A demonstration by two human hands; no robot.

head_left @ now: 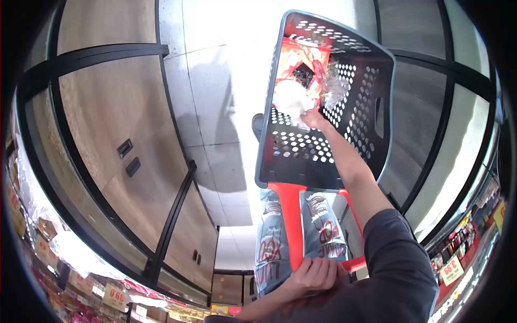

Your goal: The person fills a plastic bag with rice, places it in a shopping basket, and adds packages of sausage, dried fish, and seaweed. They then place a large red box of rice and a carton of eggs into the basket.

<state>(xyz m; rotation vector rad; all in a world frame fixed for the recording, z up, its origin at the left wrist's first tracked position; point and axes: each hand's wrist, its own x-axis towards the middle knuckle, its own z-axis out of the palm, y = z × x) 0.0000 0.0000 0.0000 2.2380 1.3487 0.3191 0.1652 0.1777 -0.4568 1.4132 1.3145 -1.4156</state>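
In the head view, inside the black basket (pixel 293 171), the right hand (pixel 313 119) pinches a whitish bag (pixel 290 98) beside a red package (pixel 296 54). At the basket's near end, the left hand (pixel 316 273) grips the red handle (pixel 291 226).

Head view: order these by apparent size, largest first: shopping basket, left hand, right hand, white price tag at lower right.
1. Shopping basket
2. Left hand
3. Right hand and white price tag: too alike to rank.

The left hand probably looks larger than the right because it seems nearer the camera.
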